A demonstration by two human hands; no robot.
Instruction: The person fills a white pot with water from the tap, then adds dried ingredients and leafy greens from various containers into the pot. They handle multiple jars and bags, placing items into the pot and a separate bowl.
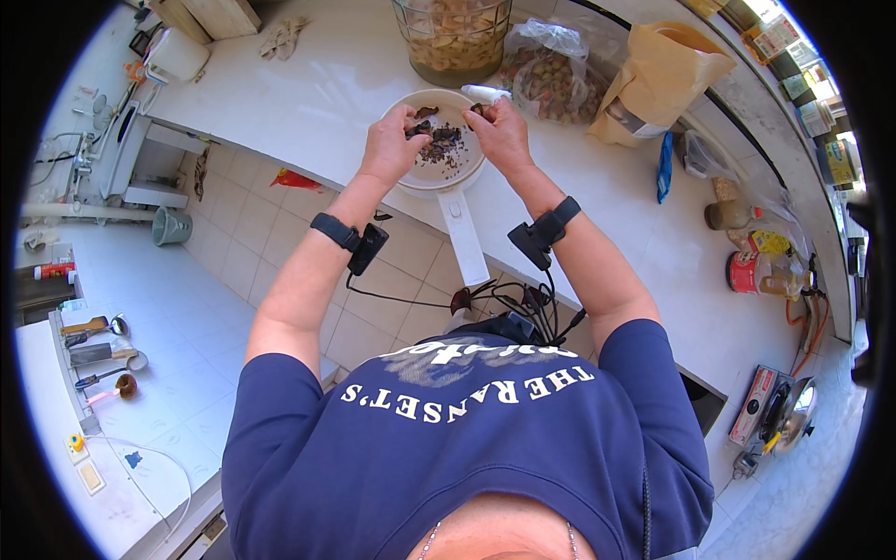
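Observation:
A white round pan with a long flat handle (pixel 463 236) stands at the counter's near edge, its handle pointing toward me. Dark brown dried pieces and crumbs (pixel 442 145) lie in its middle. My left hand (pixel 393 143) is over the pan's left side, thumb and fingers closed on dark pieces. At the right rim, my right hand (pixel 501 133) pinches a small dark piece between thumb and fingertips. A white object (pixel 486 92), partly hidden, lies just behind my right hand. Black straps with small black devices are on both forearms. What exactly the dark pieces are, I cannot tell.
Behind the pan stands a large glass jar (pixel 455 42) of pale pieces in liquid. Right of it are a clear plastic bag of round reddish-brown items (pixel 553 84), a brown paper pouch (pixel 658 77) and a blue packet (pixel 664 168). A cloth glove (pixel 283 38) lies back left. Cables hang near my waist.

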